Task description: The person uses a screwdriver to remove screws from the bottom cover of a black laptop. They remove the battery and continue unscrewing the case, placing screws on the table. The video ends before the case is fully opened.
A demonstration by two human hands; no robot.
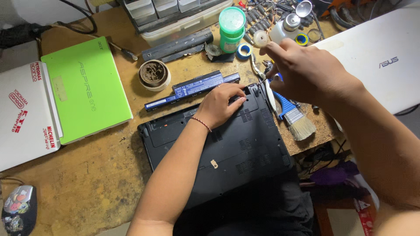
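Left hand (221, 105) presses flat, fingers spread and grasping nothing, on the upturned black laptop (227, 146) lying on the workbench (87, 175), while right hand (302, 70) pinches a thin tool above the laptop's far right corner.

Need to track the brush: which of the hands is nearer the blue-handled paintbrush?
Right. The right hand hovers just above the paintbrush, over its handle end. The left hand rests on the black laptop, off to the brush's left.
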